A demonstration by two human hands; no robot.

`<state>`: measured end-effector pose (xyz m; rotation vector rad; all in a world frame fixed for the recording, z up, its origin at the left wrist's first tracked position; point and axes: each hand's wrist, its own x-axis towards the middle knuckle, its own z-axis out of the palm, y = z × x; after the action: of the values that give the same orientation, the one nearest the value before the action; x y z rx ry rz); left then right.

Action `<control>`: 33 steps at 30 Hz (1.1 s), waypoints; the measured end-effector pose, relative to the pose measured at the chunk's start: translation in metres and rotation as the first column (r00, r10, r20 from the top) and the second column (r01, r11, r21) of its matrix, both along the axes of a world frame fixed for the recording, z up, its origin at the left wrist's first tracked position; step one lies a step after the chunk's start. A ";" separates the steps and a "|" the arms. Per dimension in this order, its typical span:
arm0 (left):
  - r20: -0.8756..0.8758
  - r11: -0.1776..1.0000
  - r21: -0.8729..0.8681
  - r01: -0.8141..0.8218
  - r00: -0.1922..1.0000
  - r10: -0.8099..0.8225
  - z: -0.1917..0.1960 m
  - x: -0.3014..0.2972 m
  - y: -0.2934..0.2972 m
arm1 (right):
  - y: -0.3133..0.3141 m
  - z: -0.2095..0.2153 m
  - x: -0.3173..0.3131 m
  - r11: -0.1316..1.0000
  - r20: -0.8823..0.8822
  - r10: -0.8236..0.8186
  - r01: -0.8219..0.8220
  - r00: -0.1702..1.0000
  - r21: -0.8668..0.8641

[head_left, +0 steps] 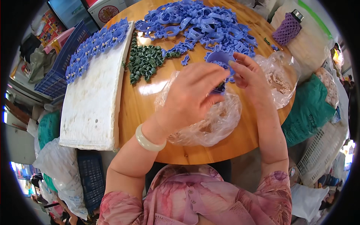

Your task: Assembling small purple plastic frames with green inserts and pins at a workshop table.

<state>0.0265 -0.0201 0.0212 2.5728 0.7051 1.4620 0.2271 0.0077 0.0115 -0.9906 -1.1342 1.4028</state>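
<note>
Over the front half of the table, both my hands meet at a blue plastic part point(219, 57) with a curved, cup-like wall. My right hand point(250, 77) grips its right side, thumb and fingers bent around the edge. From the left, my left hand point(193, 93), with a pale bangle on the wrist, closes on the lower side of the same part. A small dark piece point(219, 89) shows beside its thumb; whether it belongs to the blue part I cannot tell. Below my hands lies a clear plastic bag point(221, 122) with small pale pieces.
Blue plastic parts point(202, 28) are heaped at the table's far side, with dark green pieces point(144, 62) nearer left. A white foam board point(92, 108) carries rows of blue assemblies point(101, 43). Another clear bag point(279, 80) and a purple-covered bottle point(288, 28) stand right.
</note>
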 end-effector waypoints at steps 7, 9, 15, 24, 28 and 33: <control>-0.196 0.989 0.139 -0.047 0.978 0.074 -0.008 0.010 -0.002 | 0.001 0.002 0.001 0.999 -0.016 -0.042 0.042 0.999 -0.018; -0.197 0.985 0.162 -0.061 0.976 0.092 -0.009 0.013 -0.001 | 0.003 0.000 0.003 0.998 -0.044 0.004 -0.007 0.999 -0.056; -0.179 0.986 0.133 -0.103 0.976 0.126 -0.017 0.014 0.000 | -0.003 0.005 -0.001 0.999 -0.040 -0.019 0.018 0.999 -0.040; -0.209 0.996 -0.013 -0.085 0.975 0.080 -0.015 0.012 0.000 | 0.000 0.003 0.006 0.987 0.084 0.160 -0.159 0.983 -0.017; -0.142 0.984 -0.175 -0.022 0.990 -0.003 -0.017 0.008 0.002 | 0.004 0.004 0.006 0.984 0.105 0.175 -0.169 0.979 -0.060; 0.016 0.897 -0.441 -0.015 1.000 0.025 -0.023 0.002 0.005 | 0.006 0.000 0.011 0.982 0.230 0.186 -0.171 0.955 -0.084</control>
<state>0.0289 -0.0152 -0.0016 2.2038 0.9376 1.1639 0.2378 0.0142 0.0113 -1.1469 -1.3920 1.4997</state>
